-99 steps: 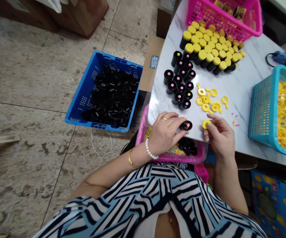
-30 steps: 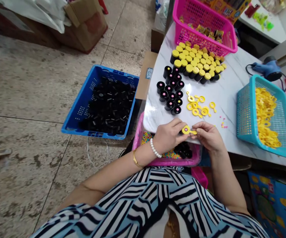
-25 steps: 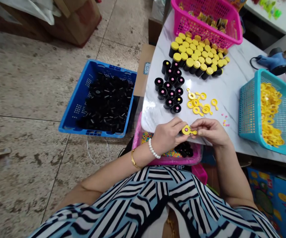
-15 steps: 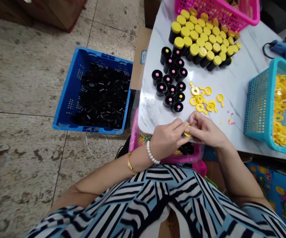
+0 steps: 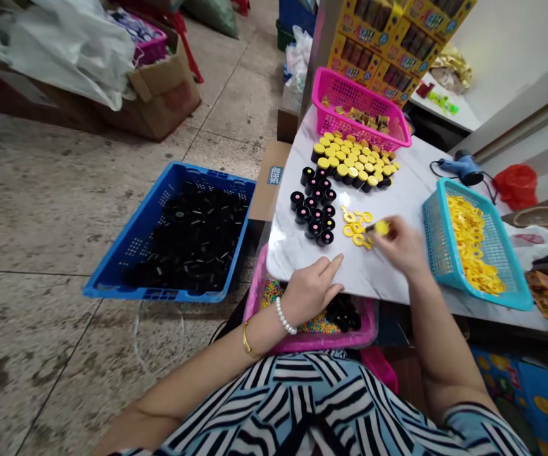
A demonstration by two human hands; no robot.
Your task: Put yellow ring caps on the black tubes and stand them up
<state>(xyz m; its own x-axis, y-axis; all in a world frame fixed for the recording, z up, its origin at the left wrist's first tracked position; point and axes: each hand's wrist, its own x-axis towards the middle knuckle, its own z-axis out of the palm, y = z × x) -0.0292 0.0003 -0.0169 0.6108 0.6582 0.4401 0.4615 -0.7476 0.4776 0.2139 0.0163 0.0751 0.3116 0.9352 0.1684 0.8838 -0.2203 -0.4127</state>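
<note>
My right hand [image 5: 401, 246] is closed on a small black tub with a yellow cap [image 5: 381, 227], tilted on its side just right of the yellow rings with tabs [image 5: 348, 230]. Motion blurs it somewhat. My left hand [image 5: 312, 284] holds nothing, its index finger stretched out at the table's front edge. Left of the rings stand several open black tubs [image 5: 303, 213] with pink or yellow dots inside. Behind them is a packed group of black tubs with yellow caps [image 5: 347, 158].
Beneath the table edge sits a pink basin [image 5: 287, 346] with coloured beads and black pieces. A blue crate [image 5: 112, 253] of black parts is on the floor at left. On the table are a turquoise basket [image 5: 438, 253] of yellow rings, a pink basket [image 5: 324, 120] and a blue tool [image 5: 464, 166].
My hands have come apart. The right moved forward and right with the yellow-capped tub; the left let go and its fingers opened. The view has tilted up, showing more behind the table.
</note>
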